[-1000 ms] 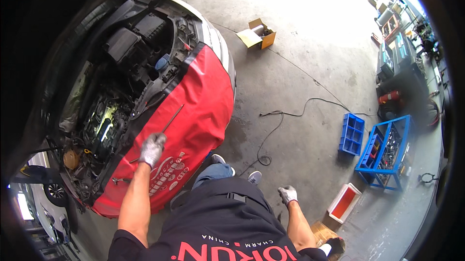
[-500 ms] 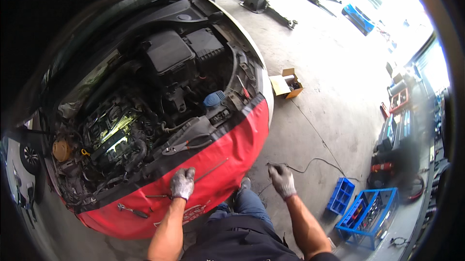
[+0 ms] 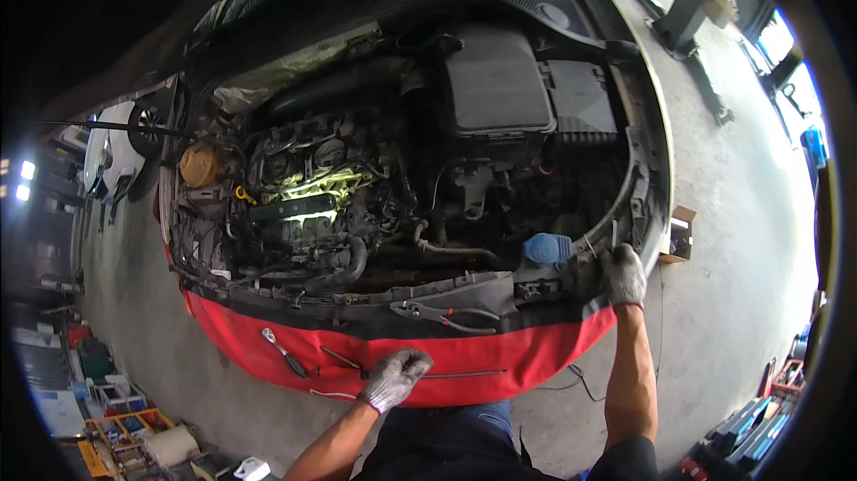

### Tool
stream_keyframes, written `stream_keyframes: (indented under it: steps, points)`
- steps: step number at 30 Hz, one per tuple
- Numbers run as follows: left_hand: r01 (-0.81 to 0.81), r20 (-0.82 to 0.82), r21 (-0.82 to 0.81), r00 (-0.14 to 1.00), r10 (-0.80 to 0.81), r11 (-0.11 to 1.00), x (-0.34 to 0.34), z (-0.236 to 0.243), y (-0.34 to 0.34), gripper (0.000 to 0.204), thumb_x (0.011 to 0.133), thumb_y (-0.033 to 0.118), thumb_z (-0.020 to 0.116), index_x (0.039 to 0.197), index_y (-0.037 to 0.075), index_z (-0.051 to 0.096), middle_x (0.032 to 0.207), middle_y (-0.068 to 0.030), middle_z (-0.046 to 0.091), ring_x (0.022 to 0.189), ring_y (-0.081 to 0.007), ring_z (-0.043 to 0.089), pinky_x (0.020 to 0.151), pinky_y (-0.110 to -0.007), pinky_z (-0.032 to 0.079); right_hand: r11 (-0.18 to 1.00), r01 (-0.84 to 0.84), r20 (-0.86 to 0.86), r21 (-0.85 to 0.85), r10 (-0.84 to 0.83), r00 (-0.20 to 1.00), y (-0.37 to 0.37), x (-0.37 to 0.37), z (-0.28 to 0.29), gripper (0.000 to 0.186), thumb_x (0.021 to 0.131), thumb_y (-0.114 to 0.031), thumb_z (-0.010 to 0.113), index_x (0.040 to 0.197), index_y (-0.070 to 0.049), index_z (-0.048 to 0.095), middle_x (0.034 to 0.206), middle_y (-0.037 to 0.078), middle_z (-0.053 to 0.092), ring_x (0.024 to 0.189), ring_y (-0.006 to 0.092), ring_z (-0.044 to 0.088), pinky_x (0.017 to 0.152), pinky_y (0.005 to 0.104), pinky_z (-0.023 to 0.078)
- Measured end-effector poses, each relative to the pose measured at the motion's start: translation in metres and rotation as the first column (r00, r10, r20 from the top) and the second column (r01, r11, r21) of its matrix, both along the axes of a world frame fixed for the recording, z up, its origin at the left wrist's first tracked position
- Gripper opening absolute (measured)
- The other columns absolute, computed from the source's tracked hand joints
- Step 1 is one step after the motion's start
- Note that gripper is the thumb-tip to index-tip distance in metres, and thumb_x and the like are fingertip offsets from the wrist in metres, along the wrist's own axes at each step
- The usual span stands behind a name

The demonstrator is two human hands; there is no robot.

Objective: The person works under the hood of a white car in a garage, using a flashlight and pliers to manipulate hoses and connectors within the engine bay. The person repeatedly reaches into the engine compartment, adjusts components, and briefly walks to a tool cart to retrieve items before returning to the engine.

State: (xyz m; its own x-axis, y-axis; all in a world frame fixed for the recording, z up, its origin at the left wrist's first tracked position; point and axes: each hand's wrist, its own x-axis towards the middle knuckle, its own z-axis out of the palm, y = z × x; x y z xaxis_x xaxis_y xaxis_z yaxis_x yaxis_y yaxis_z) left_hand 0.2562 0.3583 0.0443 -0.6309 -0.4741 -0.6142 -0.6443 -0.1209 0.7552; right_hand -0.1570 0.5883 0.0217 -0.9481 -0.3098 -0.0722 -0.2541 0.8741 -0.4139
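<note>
My gloved right hand (image 3: 623, 276) is at the right front corner of the engine bay. Its fingers are curled over the spot where a red-handled screwdriver lay; a slim shaft (image 3: 614, 233) sticks up by the fingertips, and the handle is hidden. Beside it sits a blue reservoir cap (image 3: 546, 249). My gloved left hand (image 3: 398, 380) is closed over the red fender cover (image 3: 544, 351); anything inside its fingers is hidden. A thin rod (image 3: 469, 373) lies to its right. Another slim tool (image 3: 339, 358) and a ratchet (image 3: 284, 354) lie to its left. Pliers (image 3: 444, 314) rest along the front edge.
Light glows around a black bar (image 3: 295, 207) in the engine. Near it are a yellow dipstick handle (image 3: 243, 194) and an orange-brown reservoir (image 3: 200, 166). A black box cover (image 3: 495, 79) stands behind. At right are a cardboard box (image 3: 678, 235) and a lift post (image 3: 687, 3).
My view has swung right to left over the engine bay. My right hand has gone from above the floor to the screwdriver at the bay's corner. My left hand stays closed over the cover.
</note>
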Motion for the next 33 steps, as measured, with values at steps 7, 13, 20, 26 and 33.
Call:
stream_keyframes:
  steps: [7, 13, 20, 26, 33]
  points:
    - [-0.386, -0.390, 0.257, 0.798, 0.460, 0.886, -0.076, -0.023, -0.085, 0.032, 0.099, 0.017, 0.066, 0.127, 0.002, 0.060, 0.107, -0.0080, 0.068, 0.089, -0.0153, 0.065, 0.079, -0.029, 0.056, 0.837, 0.140, 0.357, -0.529, 0.070, 0.932, 0.002, 0.011, 0.035, 0.020, 0.101, -0.014, 0.053, 0.115, -0.003, 0.062, 0.094, 0.006, 0.067, 0.075, 0.0136, 0.060, 0.066, 0.0276, 0.049]
    - [-0.222, 0.017, -0.409, 0.968, 0.251, 0.885, -0.208, -0.074, -0.217, 0.038, 0.095, 0.029, 0.064, 0.122, 0.002, 0.064, 0.116, -0.0184, 0.069, 0.101, -0.0280, 0.069, 0.088, -0.038, 0.056, 0.665, -0.586, 0.042, -0.463, 0.677, 0.735, -0.184, 0.017, 0.129, 0.029, 0.086, 0.001, 0.055, 0.114, 0.001, 0.064, 0.095, 0.015, 0.064, 0.082, 0.0270, 0.064, 0.073, 0.0371, 0.053]
    - [0.136, 0.371, -0.464, 0.927, 0.053, 0.875, -0.259, -0.135, -0.258, 0.056, 0.089, 0.052, 0.062, 0.119, 0.004, 0.064, 0.120, -0.0234, 0.067, 0.114, -0.0393, 0.063, 0.095, -0.049, 0.052, 0.140, -0.971, -0.185, 0.194, 0.977, 0.104, -0.414, -0.009, 0.085, 0.024, 0.085, -0.012, 0.063, 0.106, -0.010, 0.073, 0.091, 0.010, 0.065, 0.088, 0.0285, 0.066, 0.070, 0.0370, 0.056]
    - [0.079, 0.336, -0.445, 0.938, 0.085, 0.892, -0.256, -0.142, -0.266, 0.063, 0.087, 0.056, 0.065, 0.111, -0.002, 0.067, 0.114, -0.0290, 0.066, 0.109, -0.0427, 0.064, 0.092, -0.050, 0.052, -0.284, -0.824, 0.455, 0.490, 0.890, -0.037, -0.507, 0.000, 0.019, 0.018, 0.086, -0.012, 0.061, 0.083, -0.015, 0.078, 0.095, 0.002, 0.073, 0.094, 0.0230, 0.070, 0.075, 0.0332, 0.058]
    - [0.058, 0.286, -0.377, 0.956, 0.057, 0.924, -0.254, -0.141, -0.261, 0.060, 0.091, 0.055, 0.060, 0.106, -0.003, 0.066, 0.107, -0.0295, 0.067, 0.102, -0.0457, 0.064, 0.088, -0.052, 0.052, -0.455, -0.740, 0.510, 0.495, 0.842, -0.176, -0.518, -0.007, -0.038, 0.018, 0.085, -0.015, 0.060, 0.086, -0.015, 0.078, 0.088, 0.005, 0.075, 0.086, 0.0253, 0.072, 0.072, 0.0378, 0.060]
